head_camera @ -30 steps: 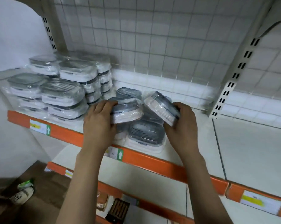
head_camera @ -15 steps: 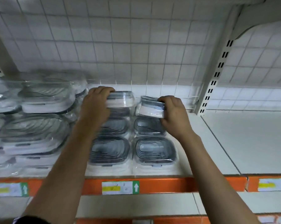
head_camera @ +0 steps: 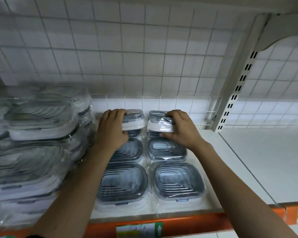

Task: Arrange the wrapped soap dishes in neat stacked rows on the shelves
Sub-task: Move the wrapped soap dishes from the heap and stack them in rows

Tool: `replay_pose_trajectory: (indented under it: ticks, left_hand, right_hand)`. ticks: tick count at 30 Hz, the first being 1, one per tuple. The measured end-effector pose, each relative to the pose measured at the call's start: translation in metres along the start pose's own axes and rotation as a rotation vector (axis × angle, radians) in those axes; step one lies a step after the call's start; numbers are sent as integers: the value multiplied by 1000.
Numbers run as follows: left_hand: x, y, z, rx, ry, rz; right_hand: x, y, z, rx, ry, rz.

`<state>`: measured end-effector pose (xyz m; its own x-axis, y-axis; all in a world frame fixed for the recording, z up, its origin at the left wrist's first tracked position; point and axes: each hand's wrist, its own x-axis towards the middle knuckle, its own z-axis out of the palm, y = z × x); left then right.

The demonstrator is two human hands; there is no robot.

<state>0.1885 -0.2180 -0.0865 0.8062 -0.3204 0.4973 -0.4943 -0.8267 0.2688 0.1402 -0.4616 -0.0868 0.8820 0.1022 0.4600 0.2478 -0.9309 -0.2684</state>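
a: status of stacking?

b: tall stacks (head_camera: 36,134) stand complete at the shelf's (head_camera: 247,160) left. beside them, two columns of single dishes (head_camera: 177,181) lie flat. the left hand (head_camera: 110,129) and right hand (head_camera: 182,129) each curl around one wrapped soap dish (head_camera: 134,121), (head_camera: 159,124), starting a second layer at the back row.

a: remaining?

b: probably the front rows' upper layers; the shelf's right side is bare.

Both hands (head_camera: 111,131) (head_camera: 182,129) outstretched, fingers curled.

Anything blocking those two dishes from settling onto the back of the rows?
Nothing visible does. The left hand and right hand each grip a wrapped soap dish directly over the rearmost dishes, close to the tiled wall.
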Motion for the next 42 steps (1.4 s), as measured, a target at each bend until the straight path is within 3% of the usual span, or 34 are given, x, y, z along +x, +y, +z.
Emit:
replay_pose_trajectory:
  ticks: [7, 24, 34, 42]
  left_hand:
    - [-7, -2, 4, 149, -246, -36]
    - [-7, 2, 26, 195, -128, -101]
    - [-7, 8, 25, 330, -116, -85]
    - [-2, 27, 1, 344, -199, -46]
  right_hand:
    - [-9, -2, 14, 55, -2, 30]
    - [-3, 0, 29, -73, 100, 9]
    - [-2, -7, 25, -170, 53, 16]
    - [-1, -19, 2, -281, -53, 46]
